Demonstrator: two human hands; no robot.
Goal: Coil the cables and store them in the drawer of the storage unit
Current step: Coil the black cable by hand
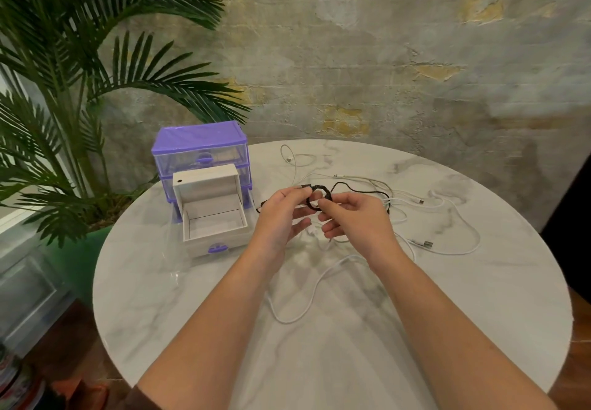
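A black cable (pixel 315 193) is partly wound into a small loop held above the table's middle. My left hand (pixel 283 214) pinches the loop's left side near the plug, and my right hand (pixel 351 217) pinches its right side. The cable's free length (pixel 358 190) trails off to the right. Several white cables (pixel 428 208) lie tangled on the table behind and right of my hands; one white cable (pixel 307 301) runs toward me. The purple storage unit (pixel 200 150) stands at the left with its bottom drawer (pixel 214 222) pulled out, showing a white interior.
The round marble table (pixel 192 313) drops off at its edges on all sides. A palm plant (pixel 80 89) in a green pot stands left of the table, behind the unit. A rough plaster wall closes the back.
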